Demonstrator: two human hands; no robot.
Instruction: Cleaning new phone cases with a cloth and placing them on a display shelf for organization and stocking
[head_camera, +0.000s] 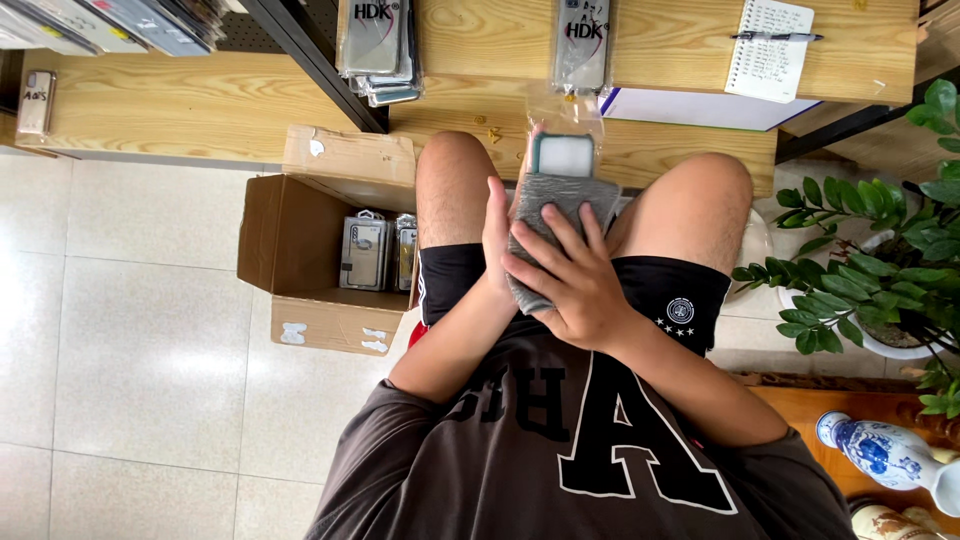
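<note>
Both hands met over my lap on a grey cloth wrapped round a phone case.

Right hand lay spread on the grey cloth; left hand cupped its left edge (fingers hidden). Beyond my fingertips the teal-rimmed phone case stuck out, long axis pointing away toward the wooden shelf.

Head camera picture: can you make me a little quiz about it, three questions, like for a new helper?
1. True or false: the cardboard box on the floor is closed.
2. What do both hands hold? A) grey cloth around a phone case B) a pen C) a vase
3. Which hand lies on top of the cloth?

Key: 1 false, it is open. 2 A. 3 the right hand; the left hand steadies its edge.
</note>
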